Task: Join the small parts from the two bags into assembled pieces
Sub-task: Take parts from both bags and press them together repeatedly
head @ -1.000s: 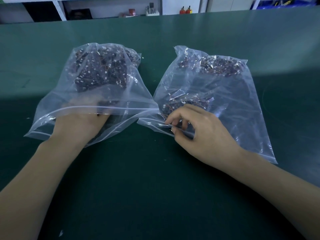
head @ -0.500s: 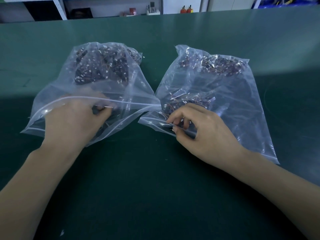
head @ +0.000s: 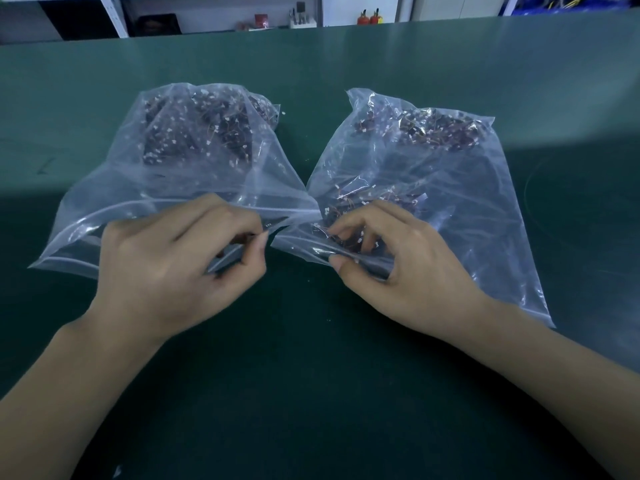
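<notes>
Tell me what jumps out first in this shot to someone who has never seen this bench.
Two clear zip bags lie side by side on the green table, each holding a dark heap of small wired parts: the left bag and the right bag. At their near openings, the left hand pinches something small and dark, and the right hand has its fingers curled on the mouth of the right bag.

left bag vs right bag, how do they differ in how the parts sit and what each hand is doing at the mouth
In the left bag the parts sit in one heap at the far end; in the right bag they form two clumps, one far and one near the mouth. The left hand pinches something small outside its bag's mouth; the right hand has fingertips among the near clump. Both bags are clear zip bags lying on the green mat.
</notes>
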### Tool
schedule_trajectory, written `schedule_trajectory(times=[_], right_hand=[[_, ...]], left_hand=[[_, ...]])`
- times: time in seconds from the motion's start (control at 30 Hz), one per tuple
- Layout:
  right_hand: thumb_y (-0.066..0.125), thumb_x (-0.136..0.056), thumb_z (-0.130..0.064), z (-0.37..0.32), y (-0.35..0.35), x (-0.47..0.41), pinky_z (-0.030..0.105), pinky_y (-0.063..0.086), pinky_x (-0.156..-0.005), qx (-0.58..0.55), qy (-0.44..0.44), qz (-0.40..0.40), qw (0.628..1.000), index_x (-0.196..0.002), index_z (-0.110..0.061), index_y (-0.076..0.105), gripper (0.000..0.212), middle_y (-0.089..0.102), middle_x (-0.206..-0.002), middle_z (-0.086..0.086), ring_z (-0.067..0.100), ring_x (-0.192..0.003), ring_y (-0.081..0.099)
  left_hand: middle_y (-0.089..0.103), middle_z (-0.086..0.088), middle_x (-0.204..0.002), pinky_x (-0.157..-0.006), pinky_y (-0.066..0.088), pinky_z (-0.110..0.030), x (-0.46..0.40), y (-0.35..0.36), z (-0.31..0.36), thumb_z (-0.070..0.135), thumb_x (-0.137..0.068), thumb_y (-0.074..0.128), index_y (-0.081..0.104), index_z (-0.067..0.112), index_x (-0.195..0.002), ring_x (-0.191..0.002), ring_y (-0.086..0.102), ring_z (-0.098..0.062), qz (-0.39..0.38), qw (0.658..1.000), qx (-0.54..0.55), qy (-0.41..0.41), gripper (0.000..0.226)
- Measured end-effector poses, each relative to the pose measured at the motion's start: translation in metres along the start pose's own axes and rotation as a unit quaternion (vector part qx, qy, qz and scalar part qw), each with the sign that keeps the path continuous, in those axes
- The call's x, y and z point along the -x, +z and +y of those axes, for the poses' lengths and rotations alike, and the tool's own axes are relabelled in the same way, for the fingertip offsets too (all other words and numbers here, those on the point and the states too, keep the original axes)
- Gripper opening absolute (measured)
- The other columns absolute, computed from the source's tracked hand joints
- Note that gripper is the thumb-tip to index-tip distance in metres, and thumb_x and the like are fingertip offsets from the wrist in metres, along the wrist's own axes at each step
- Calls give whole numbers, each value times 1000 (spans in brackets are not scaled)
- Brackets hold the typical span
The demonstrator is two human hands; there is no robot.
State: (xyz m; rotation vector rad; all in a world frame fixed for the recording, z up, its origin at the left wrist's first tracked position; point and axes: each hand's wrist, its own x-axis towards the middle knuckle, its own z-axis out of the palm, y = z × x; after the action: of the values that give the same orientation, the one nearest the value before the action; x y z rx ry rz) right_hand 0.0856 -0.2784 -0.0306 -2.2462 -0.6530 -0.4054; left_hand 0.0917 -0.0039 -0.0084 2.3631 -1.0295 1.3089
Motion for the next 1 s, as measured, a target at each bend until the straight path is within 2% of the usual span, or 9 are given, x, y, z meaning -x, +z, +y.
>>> schedule_trajectory(times=[0.1, 0.2, 0.37, 0.43, 0.6, 0.77, 0.87, 0.9, 1.0], right_hand=[[70, -99, -37, -3, -1, -1, 31, 54, -82, -21, -18, 5, 1000, -124, -22, 71, 30, 66, -106, -12, 13, -95, 63], [70, -101, -29, -4, -1, -2, 22, 50, -82, -70, -41, 19, 997, -123, -15, 73, 27, 70, -103, -6, 16, -93, 66], [70, -101, -18, -4, 0, -5, 18, 44, -78, -108, -50, 35, 992, -101, -9, 79, 12, 71, -89, -3, 16, -83, 64], [72, -100, -16, -4, 0, -5, 19, 44, -77, -114, -43, 33, 992, -99, -9, 79, 10, 71, -87, -4, 16, -82, 63], [70, -101, -22, -3, 3, -2, 24, 45, -75, -127, -18, 10, 992, -96, -14, 78, 12, 71, -86, -10, 18, -81, 64], [75, -96, -29, -7, 3, -1, 52, 53, -83, -254, 65, -64, 963, -120, -19, 70, 27, 79, -100, -7, 24, -90, 73], [80, -90, -25, -9, 3, -3, 62, 52, -86, -302, 90, -88, 945, -119, -19, 68, 32, 81, -99, 0, 32, -90, 73], [81, -89, -25, -8, 3, -3, 57, 54, -83, -312, 98, -87, 941, -116, -18, 69, 31, 81, -96, 2, 30, -88, 74], [81, -84, -22, -5, 3, -4, 20, 52, -71, -346, 115, -64, 929, -105, -16, 72, 23, 79, -81, 6, 14, -73, 71]], left_hand=[[68, 4, -74, -51, 48, -27, -1, 3, 18, 14, -100, 70, 71, 10, -88, -62, 59, -6, 8, 993, 96, -64, 13], [67, 12, -78, -57, 50, -23, -2, 10, 40, 23, -102, 69, 67, 20, -98, -70, 67, -9, -9, 956, 235, -173, 5], [67, 5, -80, -51, 50, -36, -3, 17, 52, 30, -101, 66, 60, 31, -97, -67, 68, -20, -58, 901, 335, -268, 7], [68, 3, -83, -50, 49, -38, -1, 18, 51, 33, -102, 64, 60, 30, -99, -66, 67, -23, -78, 902, 328, -271, 5], [63, 10, -76, -54, 47, -30, 2, 22, 44, 29, -106, 59, 70, 18, -96, -67, 62, -14, -109, 949, 219, -198, 18], [67, 14, -79, -54, 47, -32, 2, 23, 45, 29, -106, 60, 72, 19, -95, -66, 66, -18, -95, 929, 257, -250, 19], [66, 13, -78, -54, 48, -34, 1, 23, 48, 30, -106, 61, 73, 21, -96, -65, 67, -19, -83, 923, 276, -256, 18], [67, 12, -78, -53, 48, -34, 1, 23, 49, 30, -106, 61, 74, 21, -95, -65, 66, -19, -79, 924, 277, -252, 19], [67, 6, -74, -50, 48, -35, 1, 23, 49, 30, -105, 62, 72, 17, -91, -61, 65, -19, -65, 926, 273, -251, 22]])
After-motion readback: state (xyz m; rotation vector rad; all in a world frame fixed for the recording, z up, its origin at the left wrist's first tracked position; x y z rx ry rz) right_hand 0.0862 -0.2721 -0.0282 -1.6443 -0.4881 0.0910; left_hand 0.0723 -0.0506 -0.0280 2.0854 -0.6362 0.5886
